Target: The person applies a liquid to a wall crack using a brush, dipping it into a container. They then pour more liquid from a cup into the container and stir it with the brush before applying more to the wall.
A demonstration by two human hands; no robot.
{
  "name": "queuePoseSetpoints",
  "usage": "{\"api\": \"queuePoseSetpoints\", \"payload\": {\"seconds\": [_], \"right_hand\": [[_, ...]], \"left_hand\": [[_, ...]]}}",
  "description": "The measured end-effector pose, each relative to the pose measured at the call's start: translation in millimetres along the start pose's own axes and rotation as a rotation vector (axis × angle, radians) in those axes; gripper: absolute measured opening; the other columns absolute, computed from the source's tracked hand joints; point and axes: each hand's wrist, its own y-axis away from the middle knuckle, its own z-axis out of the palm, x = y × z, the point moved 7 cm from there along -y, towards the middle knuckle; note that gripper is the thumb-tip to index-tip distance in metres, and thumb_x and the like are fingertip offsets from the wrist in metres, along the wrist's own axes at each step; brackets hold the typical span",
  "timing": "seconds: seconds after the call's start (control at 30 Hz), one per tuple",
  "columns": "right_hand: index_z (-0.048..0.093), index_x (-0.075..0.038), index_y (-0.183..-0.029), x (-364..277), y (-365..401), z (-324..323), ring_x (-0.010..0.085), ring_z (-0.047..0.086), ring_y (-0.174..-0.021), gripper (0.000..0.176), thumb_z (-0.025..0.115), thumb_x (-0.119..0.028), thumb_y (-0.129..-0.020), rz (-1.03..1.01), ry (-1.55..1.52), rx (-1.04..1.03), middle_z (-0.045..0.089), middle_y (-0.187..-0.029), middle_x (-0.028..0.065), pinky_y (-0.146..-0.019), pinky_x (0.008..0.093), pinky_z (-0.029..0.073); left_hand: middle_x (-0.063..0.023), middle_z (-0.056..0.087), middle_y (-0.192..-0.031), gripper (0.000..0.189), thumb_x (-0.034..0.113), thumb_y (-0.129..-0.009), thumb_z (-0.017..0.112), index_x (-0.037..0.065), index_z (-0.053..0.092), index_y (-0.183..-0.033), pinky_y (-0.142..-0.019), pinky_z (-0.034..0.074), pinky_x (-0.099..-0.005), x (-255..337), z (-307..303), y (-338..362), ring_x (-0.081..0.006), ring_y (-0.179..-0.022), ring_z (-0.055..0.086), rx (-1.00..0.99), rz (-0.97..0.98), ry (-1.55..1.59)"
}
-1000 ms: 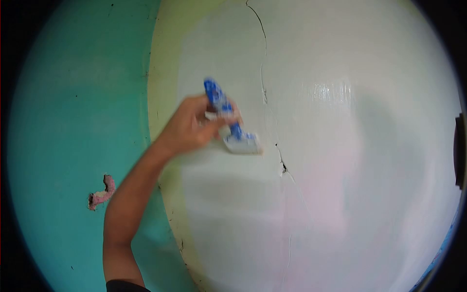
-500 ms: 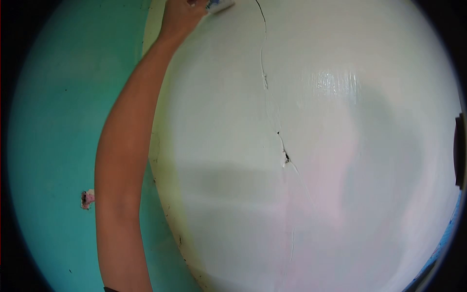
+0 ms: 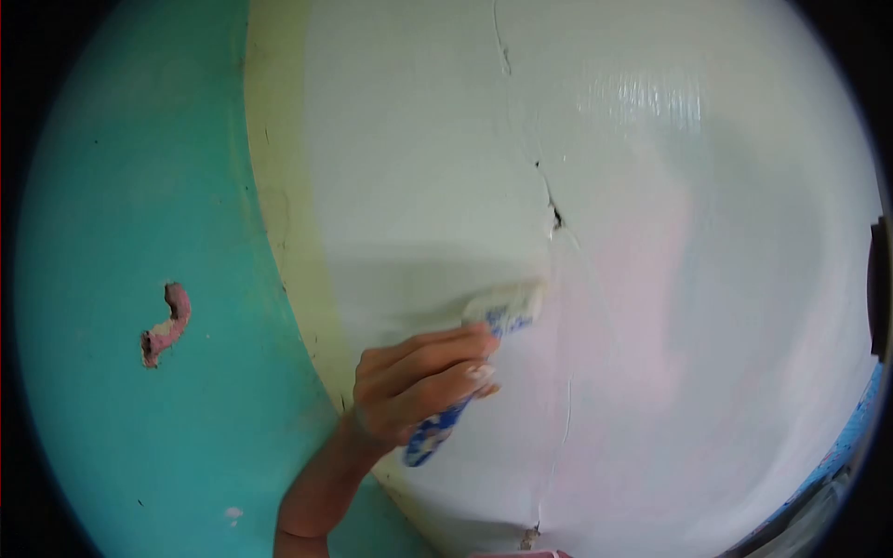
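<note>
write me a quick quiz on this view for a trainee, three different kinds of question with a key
1. Which hand holds the brush?
2. True or false: the jagged pink hole is in the teal wall.
3. In the picture, compared with the biggest dark gap in the pale wall, the brush is: a) higher b) lower c) level

Key:
1. The left hand.
2. True.
3. b
</note>
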Motion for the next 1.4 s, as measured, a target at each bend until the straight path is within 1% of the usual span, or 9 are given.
{"api": "queuePoseSetpoints", "payload": {"seconds": [0.1,0.17,0.27,0.4,0.63,0.73,0.93,1.03,1.4], "right_hand": [[0.032,-0.024,-0.158,-32,7,0,0.0304,0.062,-0.107,0.076,0.072,-0.043,-0.096,-0.043,-0.04,0.025,0.05,-0.136,0.0187,-0.072,0.0383,0.055],[0.028,-0.022,-0.16,-28,2,4,0.0369,0.055,-0.123,0.081,0.07,-0.047,-0.096,0.023,-0.123,-0.035,0.043,-0.146,0.0211,-0.083,0.0459,0.057],[0.031,-0.021,-0.157,-39,2,-2,0.0279,0.06,-0.119,0.069,0.067,-0.026,-0.099,0.067,-0.127,-0.022,0.052,-0.135,0.0142,-0.086,0.0459,0.06],[0.029,-0.02,-0.158,-63,3,13,0.0267,0.061,-0.115,0.071,0.068,-0.026,-0.098,0.053,-0.294,-0.036,0.054,-0.13,0.0146,-0.084,0.0416,0.059],[0.028,-0.017,-0.158,-95,1,19,0.0243,0.063,-0.11,0.07,0.064,-0.027,-0.099,0.032,-0.402,-0.132,0.055,-0.124,0.0162,-0.08,0.0357,0.059],[0.028,-0.016,-0.158,-101,-3,21,0.0236,0.063,-0.11,0.071,0.065,-0.028,-0.099,0.045,-0.366,-0.151,0.055,-0.124,0.0159,-0.079,0.0351,0.059],[0.026,-0.017,-0.158,-110,-3,27,0.025,0.061,-0.115,0.072,0.065,-0.031,-0.099,0.13,-0.401,-0.184,0.053,-0.129,0.0156,-0.081,0.0388,0.059],[0.025,-0.015,-0.157,-121,4,28,0.0317,0.053,-0.132,0.063,0.053,-0.022,-0.101,0.174,-0.378,-0.211,0.041,-0.149,0.0149,-0.095,0.0537,0.058],[0.024,-0.013,-0.157,-134,3,23,0.0316,0.05,-0.137,0.063,0.051,-0.026,-0.102,0.138,-0.339,-0.26,0.04,-0.151,0.0149,-0.102,0.0539,0.054]], "left_hand": [[-0.0151,0.076,-0.098,0.018,0.0,-0.084,0.078,0.007,0.066,-0.096,-0.065,0.064,-0.0316,14,-9,59,-0.0281,-0.086,0.077,0.088,-0.363,0.185],[-0.0154,0.076,-0.098,0.017,0.002,-0.085,0.078,0.006,0.065,-0.095,-0.066,0.063,-0.0327,27,-10,104,-0.026,-0.084,0.077,0.141,-0.583,0.285],[-0.0153,0.077,-0.097,0.013,0.003,-0.087,0.076,0.004,0.067,-0.097,-0.071,0.062,-0.0334,62,-1,166,-0.025,-0.086,0.077,0.122,-0.864,0.41],[-0.0131,0.077,-0.097,0.014,0.004,-0.09,0.073,0.0,0.07,-0.102,-0.079,0.057,-0.0318,97,23,234,-0.0251,-0.09,0.075,-0.25,-1.248,0.477],[-0.0131,0.075,-0.09,0.01,0.005,-0.09,0.072,-0.001,0.071,-0.098,-0.075,0.057,-0.0321,125,47,275,-0.0223,-0.083,0.074,-0.427,-1.392,0.356],[-0.0163,0.073,-0.092,0.012,0.009,-0.093,0.068,0.001,0.069,-0.101,-0.076,0.056,-0.0358,127,55,285,-0.0304,-0.084,0.073,-0.477,-1.437,0.367],[-0.0128,0.074,-0.087,0.012,0.012,-0.093,0.072,0.002,0.072,-0.099,-0.074,0.054,-0.0324,123,63,296,-0.0235,-0.077,0.071,-0.528,-1.408,0.384],[-0.013,0.074,-0.087,0.012,0.013,-0.093,0.072,0.002,0.072,-0.098,-0.074,0.054,-0.0326,122,62,296,-0.0241,-0.077,0.072,-0.561,-1.444,0.414],[-0.0142,0.074,-0.091,0.014,0.014,-0.093,0.072,0.002,0.072,-0.1,-0.078,0.055,-0.0352,129,71,291,-0.0259,-0.083,0.073,-0.583,-1.444,0.437]]}}
